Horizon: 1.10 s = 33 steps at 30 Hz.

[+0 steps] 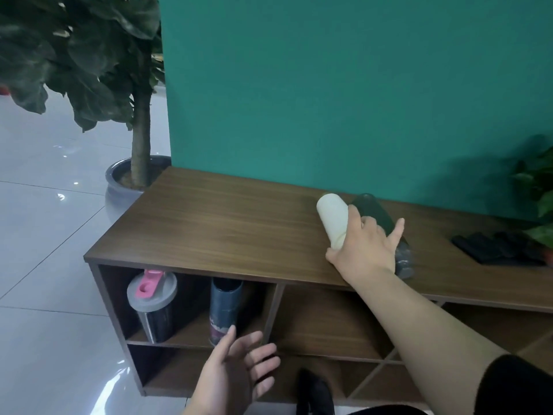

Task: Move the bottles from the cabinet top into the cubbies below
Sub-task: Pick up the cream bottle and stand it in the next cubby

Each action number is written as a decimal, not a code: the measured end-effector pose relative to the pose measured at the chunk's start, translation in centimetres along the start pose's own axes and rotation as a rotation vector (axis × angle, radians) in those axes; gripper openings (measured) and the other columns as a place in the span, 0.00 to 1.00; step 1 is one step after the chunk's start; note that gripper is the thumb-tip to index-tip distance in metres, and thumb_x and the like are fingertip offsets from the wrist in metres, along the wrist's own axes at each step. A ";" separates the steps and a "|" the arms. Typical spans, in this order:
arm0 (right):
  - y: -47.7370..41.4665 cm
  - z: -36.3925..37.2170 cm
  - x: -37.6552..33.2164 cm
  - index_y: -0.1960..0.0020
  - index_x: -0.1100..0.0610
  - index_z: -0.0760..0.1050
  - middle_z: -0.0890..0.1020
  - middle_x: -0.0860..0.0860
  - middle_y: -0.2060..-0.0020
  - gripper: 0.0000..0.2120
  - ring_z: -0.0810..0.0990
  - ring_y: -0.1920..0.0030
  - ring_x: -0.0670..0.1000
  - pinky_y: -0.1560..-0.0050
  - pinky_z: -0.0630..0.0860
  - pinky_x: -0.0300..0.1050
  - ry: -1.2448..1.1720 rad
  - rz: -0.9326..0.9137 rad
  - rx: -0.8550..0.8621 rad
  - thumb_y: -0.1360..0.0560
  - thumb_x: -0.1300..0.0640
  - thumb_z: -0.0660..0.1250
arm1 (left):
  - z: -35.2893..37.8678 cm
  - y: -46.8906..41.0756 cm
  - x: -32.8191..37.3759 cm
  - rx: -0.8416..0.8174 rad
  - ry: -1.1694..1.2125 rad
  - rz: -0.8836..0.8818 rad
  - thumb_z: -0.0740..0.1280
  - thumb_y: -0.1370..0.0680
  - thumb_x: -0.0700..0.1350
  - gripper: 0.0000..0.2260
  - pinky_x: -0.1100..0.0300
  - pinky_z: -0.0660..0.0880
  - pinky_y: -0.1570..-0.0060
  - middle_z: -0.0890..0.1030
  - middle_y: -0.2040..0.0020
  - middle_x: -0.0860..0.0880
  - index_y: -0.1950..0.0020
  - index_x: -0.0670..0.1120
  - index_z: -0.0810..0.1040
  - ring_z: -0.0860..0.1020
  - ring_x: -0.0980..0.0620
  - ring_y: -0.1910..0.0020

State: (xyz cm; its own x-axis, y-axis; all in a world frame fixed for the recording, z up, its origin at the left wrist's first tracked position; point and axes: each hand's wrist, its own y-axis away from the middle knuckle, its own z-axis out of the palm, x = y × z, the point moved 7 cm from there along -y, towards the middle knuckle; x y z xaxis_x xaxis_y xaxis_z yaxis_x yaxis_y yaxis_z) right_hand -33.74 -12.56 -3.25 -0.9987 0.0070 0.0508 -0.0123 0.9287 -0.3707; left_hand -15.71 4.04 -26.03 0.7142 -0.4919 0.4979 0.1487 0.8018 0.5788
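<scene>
Two bottles are left on the cabinet top (209, 223), both lying on their sides and touching: a cream bottle (333, 220) and, just behind it, a dark green bottle (375, 212). Down below, the upper left cubby (191, 310) already holds a shaker with a pink flip lid (154, 307) and a dark blue bottle (224, 310), both upright.

The person's right hand (363, 250) is draped over the pair, palm down, fingers spread wide. It's touching them, but it doesn't look like a closed grip on either one, more like a hand landing on them. The left hand (236, 375) hangs open and empty in front of the cubbies, near the blue bottle but not on it.

Best guess is the step is picking up the cream one, since it's nearer the front. Round bottles lying down will roll, so nudging the cream one could send the green one along the wall or toward the black folded thing (499, 248) to the right. Smarter to curl the fingers fully round the cream body near its middle, thumb underneath, and lift straight up instead of dragging it. The middle cubby (329, 322) right under the hand looks empty, so that's the short trip. The open left hand could take the handoff or steady it going in
</scene>
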 end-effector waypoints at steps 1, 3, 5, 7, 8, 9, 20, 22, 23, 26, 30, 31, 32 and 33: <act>0.4 -0.2 -0.1 0.23 0.50 0.55 0.78 0.56 0.40 0.48 0.78 0.38 0.59 0.25 0.54 0.66 -0.040 -0.015 0.006 0.36 0.38 0.71 | 0.0 -0.3 0.0 -0.001 0.000 -0.001 0.53 0.20 0.63 0.28 0.46 0.70 0.48 0.81 0.42 0.36 0.38 0.42 0.78 0.78 0.36 0.43; 1.6 -0.9 -0.2 0.21 0.49 0.51 0.75 0.56 0.37 0.50 0.76 0.37 0.59 0.31 0.65 0.60 -0.152 -0.037 0.006 0.36 0.38 0.72 | 0.1 -0.9 -0.1 0.000 -0.006 -0.003 0.54 0.20 0.63 0.28 0.47 0.71 0.49 0.81 0.42 0.36 0.37 0.42 0.78 0.78 0.36 0.44; 3.3 -1.9 0.1 0.20 0.48 0.48 0.71 0.55 0.34 0.52 0.73 0.35 0.59 0.33 0.69 0.57 -0.300 -0.057 0.002 0.35 0.39 0.73 | 0.4 -1.5 -0.3 0.005 -0.017 -0.002 0.55 0.20 0.63 0.28 0.47 0.71 0.49 0.82 0.42 0.36 0.37 0.42 0.78 0.79 0.37 0.44; 5.5 -3.3 0.6 0.21 0.45 0.47 0.67 0.52 0.33 0.52 0.71 0.34 0.57 0.35 0.73 0.56 -0.464 -0.062 0.014 0.35 0.42 0.75 | 1.0 -2.0 -0.5 0.012 -0.034 -0.003 0.55 0.21 0.63 0.28 0.46 0.71 0.46 0.82 0.41 0.37 0.37 0.43 0.78 0.79 0.37 0.42; 6.6 -4.0 1.0 0.21 0.44 0.48 0.65 0.49 0.34 0.52 0.71 0.34 0.55 0.37 0.75 0.55 -0.542 -0.060 0.025 0.36 0.44 0.76 | 1.3 -2.2 -0.6 0.015 -0.042 -0.005 0.55 0.21 0.63 0.28 0.46 0.70 0.45 0.82 0.40 0.37 0.36 0.43 0.78 0.79 0.37 0.41; 7.7 -4.8 1.4 0.22 0.42 0.49 0.64 0.46 0.35 0.52 0.71 0.34 0.53 0.38 0.76 0.54 -0.613 -0.061 0.035 0.36 0.45 0.77 | 1.6 -2.3 -0.9 0.020 -0.050 -0.008 0.55 0.21 0.63 0.28 0.46 0.70 0.43 0.82 0.39 0.37 0.36 0.43 0.78 0.78 0.37 0.40; 16.2 -6.8 5.7 0.31 0.41 0.67 0.66 0.33 0.39 0.40 0.68 0.38 0.32 0.47 0.66 0.23 -0.809 -0.083 -0.141 0.41 0.44 0.76 | 6.9 -1.8 -4.0 -0.058 0.041 0.046 0.57 0.20 0.63 0.27 0.37 0.73 0.37 0.80 0.33 0.36 0.29 0.47 0.74 0.79 0.35 0.36; 17.0 -4.5 5.7 0.32 0.41 0.67 0.65 0.33 0.40 0.38 0.72 0.42 0.34 0.49 0.68 0.27 -0.765 -0.030 -0.199 0.40 0.42 0.76 | 7.4 -2.1 -5.6 -0.073 0.021 -0.004 0.60 0.19 0.60 0.25 0.40 0.78 0.42 0.82 0.35 0.37 0.29 0.45 0.75 0.84 0.37 0.44; 17.3 -3.3 5.7 0.33 0.41 0.67 0.65 0.33 0.40 0.38 0.73 0.44 0.36 0.48 0.70 0.31 -0.748 0.000 -0.212 0.40 0.41 0.76 | 7.3 -2.4 -6.6 -0.080 0.000 -0.037 0.61 0.19 0.58 0.25 0.42 0.81 0.45 0.83 0.37 0.37 0.29 0.43 0.75 0.85 0.39 0.48; 17.8 -0.1 5.0 0.34 0.40 0.66 0.64 0.34 0.39 0.39 0.72 0.43 0.39 0.45 0.73 0.39 -0.779 0.078 -0.246 0.41 0.39 0.77 | 6.1 -3.7 -8.3 -0.055 -0.008 -0.105 0.62 0.18 0.54 0.23 0.42 0.79 0.42 0.84 0.39 0.37 0.30 0.40 0.76 0.85 0.38 0.49; 19.1 3.9 3.4 0.34 0.35 0.63 0.64 0.34 0.33 0.44 0.65 0.34 0.31 0.41 0.64 0.24 -0.966 0.075 -0.308 0.47 0.39 0.77 | 4.0 -6.7 -8.3 0.006 0.060 -0.154 0.65 0.20 0.56 0.26 0.38 0.74 0.33 0.82 0.35 0.34 0.30 0.38 0.76 0.81 0.35 0.37; 19.2 4.8 3.1 0.35 0.33 0.63 0.64 0.35 0.32 0.44 0.63 0.33 0.28 0.41 0.62 0.21 -0.996 0.067 -0.326 0.48 0.42 0.79 | 3.7 -7.4 -8.3 0.017 0.053 -0.164 0.65 0.21 0.57 0.27 0.38 0.75 0.34 0.82 0.36 0.35 0.31 0.38 0.77 0.81 0.35 0.37; 19.3 5.7 2.9 0.36 0.32 0.63 0.64 0.34 0.32 0.46 0.62 0.33 0.26 0.41 0.60 0.19 -1.014 0.072 -0.349 0.48 0.45 0.81 | 3.5 -8.1 -8.4 0.025 0.035 -0.175 0.65 0.21 0.59 0.28 0.39 0.75 0.34 0.82 0.36 0.35 0.32 0.38 0.79 0.81 0.35 0.37; 19.3 6.5 2.7 0.36 0.31 0.62 0.65 0.33 0.33 0.46 0.62 0.34 0.26 0.42 0.61 0.19 -1.032 0.085 -0.368 0.48 0.47 0.82 | 3.3 -8.8 -8.6 0.029 0.024 -0.188 0.64 0.21 0.60 0.28 0.40 0.76 0.35 0.83 0.37 0.35 0.32 0.39 0.79 0.81 0.35 0.37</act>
State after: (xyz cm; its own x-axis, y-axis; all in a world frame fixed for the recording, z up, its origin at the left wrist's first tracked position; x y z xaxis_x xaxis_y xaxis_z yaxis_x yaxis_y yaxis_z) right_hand -37.04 2.95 -16.28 -0.5588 -0.0780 -0.8256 -0.0973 0.9949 -0.0281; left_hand -25.38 0.06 -33.26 0.6918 -0.6237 0.3639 0.2614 0.6861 0.6789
